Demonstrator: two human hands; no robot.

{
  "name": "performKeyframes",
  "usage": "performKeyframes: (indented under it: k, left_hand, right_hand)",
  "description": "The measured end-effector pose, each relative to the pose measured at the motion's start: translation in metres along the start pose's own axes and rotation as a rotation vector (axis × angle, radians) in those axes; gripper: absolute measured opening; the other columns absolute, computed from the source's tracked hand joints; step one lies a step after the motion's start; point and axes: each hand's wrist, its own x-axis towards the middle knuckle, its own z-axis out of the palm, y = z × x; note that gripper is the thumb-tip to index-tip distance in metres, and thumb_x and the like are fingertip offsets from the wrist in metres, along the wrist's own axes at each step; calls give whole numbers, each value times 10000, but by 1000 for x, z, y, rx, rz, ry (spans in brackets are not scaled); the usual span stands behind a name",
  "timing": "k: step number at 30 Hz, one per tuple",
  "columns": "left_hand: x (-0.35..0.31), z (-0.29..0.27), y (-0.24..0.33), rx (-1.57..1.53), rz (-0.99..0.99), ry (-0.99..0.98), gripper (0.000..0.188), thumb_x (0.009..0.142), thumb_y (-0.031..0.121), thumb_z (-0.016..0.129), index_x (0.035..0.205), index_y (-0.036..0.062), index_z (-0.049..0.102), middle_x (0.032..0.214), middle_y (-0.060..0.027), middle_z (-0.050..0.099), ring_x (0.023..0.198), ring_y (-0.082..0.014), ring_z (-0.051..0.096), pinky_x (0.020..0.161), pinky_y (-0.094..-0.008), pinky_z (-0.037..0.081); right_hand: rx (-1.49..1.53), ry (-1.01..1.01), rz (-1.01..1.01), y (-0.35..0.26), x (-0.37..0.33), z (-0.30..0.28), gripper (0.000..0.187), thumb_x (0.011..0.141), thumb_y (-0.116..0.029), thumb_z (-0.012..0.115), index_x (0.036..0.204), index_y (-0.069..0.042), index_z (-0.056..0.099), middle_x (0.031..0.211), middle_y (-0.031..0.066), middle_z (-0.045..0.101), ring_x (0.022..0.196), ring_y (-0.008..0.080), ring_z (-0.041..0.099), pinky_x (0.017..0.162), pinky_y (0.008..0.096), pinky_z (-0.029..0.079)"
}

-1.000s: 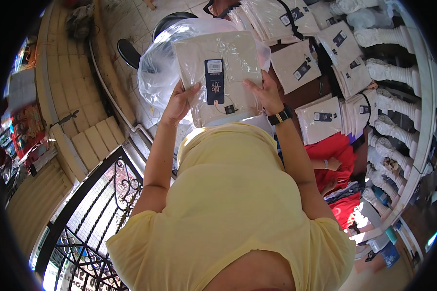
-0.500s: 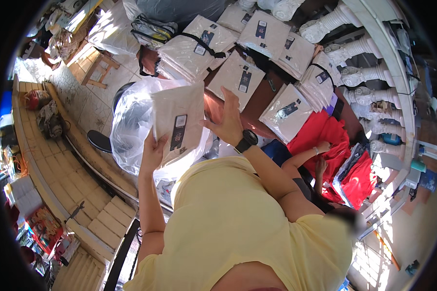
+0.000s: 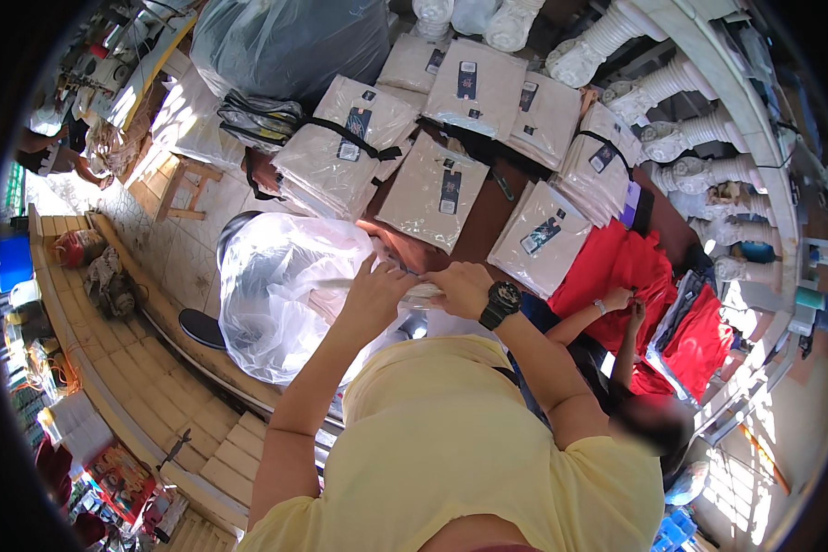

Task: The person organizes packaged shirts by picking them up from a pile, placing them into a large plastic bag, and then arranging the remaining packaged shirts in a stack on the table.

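Observation:
My left hand and my right hand, which has a black watch on its wrist, meet in front of my chest. Between them is a beige fabric packet in clear plastic, now seen nearly edge-on. The fingers of both hands are closed along its upper edge; most of the packet is hidden by my hands. Just left of it a large clear plastic bag bulges open, with something pale inside. Beyond my hands, a similar packet with a dark label lies on the reddish-brown table.
More packet stacks, one tied with a black strap, cover the table. A big grey bag stands behind. At right, a co-worker's hands rest on red cloth. White balusters line the right side; a low wall curves left.
The packet has tipped from facing me to nearly edge-on and moved right. My right hand, earlier open and apart from it, now grips its edge beside my left hand.

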Motion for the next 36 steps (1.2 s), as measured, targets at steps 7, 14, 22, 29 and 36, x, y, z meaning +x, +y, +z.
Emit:
performKeyframes:
  k: [7,14,22,29,36]
  left_hand:
    - [45,33,-20,-410,-228,775,667,813,163,719,1373,55,374,1380,-187,372,1260,-351,392,1043,-445,329]
    - [61,124,-36,-1829,-716,18,744,883,421,628,1417,36,282,1408,-126,419,1288,-263,420,1055,-413,346]
    - [91,107,-3,-1904,-562,186,528,909,180,628,1351,42,374,1302,-79,537,1177,-189,534,995,-344,435]
    - [110,102,-2,-1794,-567,225,526,877,184,680,1302,8,425,1226,-94,587,1121,-177,561,963,-326,440]
    - [126,101,-11,-1599,-595,206,509,891,166,656,1305,-14,419,1245,-107,573,1134,-188,556,981,-328,433]
  right_hand:
    - [324,294,238,60,-30,-4,374,764,-308,671,1057,-78,648,879,189,670,814,402,632,713,487,500]
    - [1108,281,430,96,-34,-13,474,774,-295,778,1056,57,633,864,116,692,785,126,642,707,281,508]
    - [1307,316,337,126,-30,-17,447,808,-254,759,1106,49,619,981,114,686,852,138,646,754,285,519]
    - [1291,232,383,150,-28,-27,538,815,-229,754,1227,39,534,1106,121,640,1001,166,607,860,304,489]
    - [1526,366,264,175,-19,-22,889,738,-88,787,1439,-21,246,1337,111,465,1231,193,448,1020,323,383]
